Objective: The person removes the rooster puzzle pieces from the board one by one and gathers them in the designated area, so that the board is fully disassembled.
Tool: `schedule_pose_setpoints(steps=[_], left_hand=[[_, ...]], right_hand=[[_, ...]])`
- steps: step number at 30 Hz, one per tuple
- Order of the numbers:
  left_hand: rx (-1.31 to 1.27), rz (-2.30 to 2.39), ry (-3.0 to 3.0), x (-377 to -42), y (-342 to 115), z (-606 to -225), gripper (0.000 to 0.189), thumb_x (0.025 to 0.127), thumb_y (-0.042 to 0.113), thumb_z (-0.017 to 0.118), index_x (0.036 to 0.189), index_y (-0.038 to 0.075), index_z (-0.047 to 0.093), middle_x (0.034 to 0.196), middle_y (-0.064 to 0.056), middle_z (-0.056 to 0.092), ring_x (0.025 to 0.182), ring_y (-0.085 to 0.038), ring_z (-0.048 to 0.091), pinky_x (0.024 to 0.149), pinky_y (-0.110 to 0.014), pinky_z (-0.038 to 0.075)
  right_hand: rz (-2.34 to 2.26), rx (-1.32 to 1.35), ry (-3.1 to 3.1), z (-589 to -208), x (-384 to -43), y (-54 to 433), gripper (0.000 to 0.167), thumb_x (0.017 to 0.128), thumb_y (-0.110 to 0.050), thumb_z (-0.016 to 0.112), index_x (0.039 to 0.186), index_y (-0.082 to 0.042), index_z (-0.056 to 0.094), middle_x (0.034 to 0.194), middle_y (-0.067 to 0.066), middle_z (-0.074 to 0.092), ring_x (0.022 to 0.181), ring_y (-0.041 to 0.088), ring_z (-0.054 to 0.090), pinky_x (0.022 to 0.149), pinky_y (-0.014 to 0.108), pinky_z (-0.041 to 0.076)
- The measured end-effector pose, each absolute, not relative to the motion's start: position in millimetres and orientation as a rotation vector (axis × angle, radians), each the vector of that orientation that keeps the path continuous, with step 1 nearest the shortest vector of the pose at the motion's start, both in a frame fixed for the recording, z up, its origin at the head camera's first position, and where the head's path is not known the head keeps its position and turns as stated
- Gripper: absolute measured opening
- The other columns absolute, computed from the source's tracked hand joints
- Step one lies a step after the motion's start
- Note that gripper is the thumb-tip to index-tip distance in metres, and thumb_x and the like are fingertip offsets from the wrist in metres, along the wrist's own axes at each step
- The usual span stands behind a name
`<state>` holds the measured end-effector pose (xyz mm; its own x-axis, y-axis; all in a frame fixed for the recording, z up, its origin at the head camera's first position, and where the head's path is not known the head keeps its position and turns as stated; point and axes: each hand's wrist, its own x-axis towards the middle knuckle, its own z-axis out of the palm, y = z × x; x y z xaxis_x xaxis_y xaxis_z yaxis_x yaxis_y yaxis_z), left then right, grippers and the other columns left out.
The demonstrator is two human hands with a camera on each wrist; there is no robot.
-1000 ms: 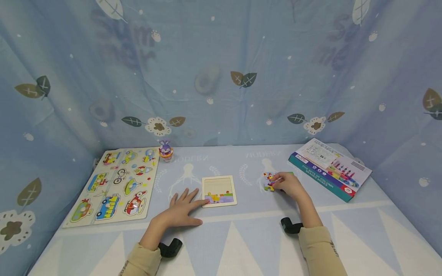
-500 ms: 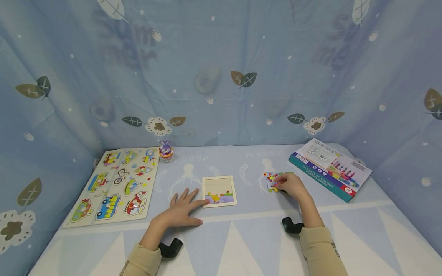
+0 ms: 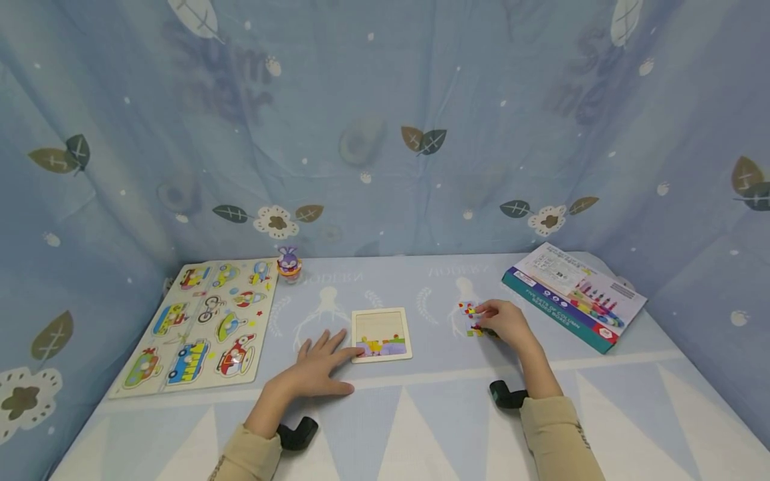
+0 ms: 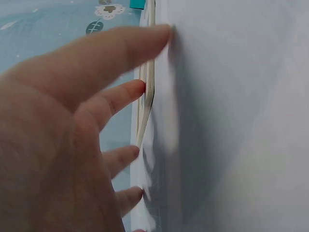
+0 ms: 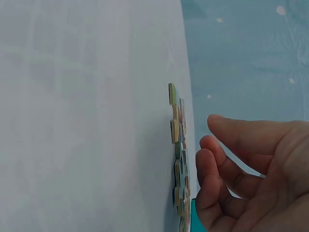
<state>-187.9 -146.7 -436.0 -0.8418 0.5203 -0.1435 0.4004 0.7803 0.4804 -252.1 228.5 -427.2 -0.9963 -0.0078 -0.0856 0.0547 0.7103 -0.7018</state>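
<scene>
My left hand [image 3: 315, 367] lies with fingers spread on the table, one fingertip [image 3: 359, 351] on the lower left corner of a small wooden puzzle tray [image 3: 381, 310]. Joined picture pieces [image 3: 391, 345] fill the bottom of the tray; bare wood shows above them. In the left wrist view the fingertips meet the tray's thin edge [image 4: 150, 82]. My right hand [image 3: 507, 324] is over a group of colourful jigsaw pieces [image 3: 475, 331] and hides some of them. Seen from the right wrist, the fingers curl loosely beside the pieces [image 5: 178, 164], with nothing visible between thumb and fingers.
A large vehicle puzzle board [image 3: 204, 321] lies at the left, with a purple rabbit figure [image 3: 289, 263] by its far corner. At the right is a teal and white box [image 3: 574, 294]. A patterned blue curtain [image 3: 385, 133] closes off the back.
My right hand shifts slightly right, then a little back left over the jigsaw pieces; fewer of the pieces show than half a second ago. The left hand stays at the tray.
</scene>
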Motion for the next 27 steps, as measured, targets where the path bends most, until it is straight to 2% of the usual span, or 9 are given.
schedule_pose_setpoints(steps=[10, 27], left_hand=[[0.842, 0.629, 2.651, -178.9, -130.3, -433.6, 0.069, 0.082, 0.042, 0.065, 0.141, 0.018, 0.040, 0.153, -0.011, 0.019, 0.138, -0.044, 0.006, 0.102, -0.068, 0.001], [0.837, 0.573, 2.659, -176.9, -122.7, -431.7, 0.070, 0.081, 0.040, 0.066, 0.141, 0.015, 0.040, 0.151, -0.009, 0.025, 0.138, -0.041, 0.011, 0.103, -0.067, 0.002]], right_hand=[[-1.281, -0.026, 2.813, -430.4, -254.2, 213.0, 0.020, 0.084, -0.007, 0.064, 0.102, 0.001, 0.064, 0.089, 0.013, 0.062, 0.077, 0.020, 0.056, 0.061, 0.026, 0.046], [-1.352, -0.215, 2.710, -429.0, -257.2, 153.2, 0.014, 0.082, -0.007, 0.066, 0.096, -0.003, 0.066, 0.079, 0.004, 0.059, 0.071, 0.016, 0.053, 0.060, 0.026, 0.044]])
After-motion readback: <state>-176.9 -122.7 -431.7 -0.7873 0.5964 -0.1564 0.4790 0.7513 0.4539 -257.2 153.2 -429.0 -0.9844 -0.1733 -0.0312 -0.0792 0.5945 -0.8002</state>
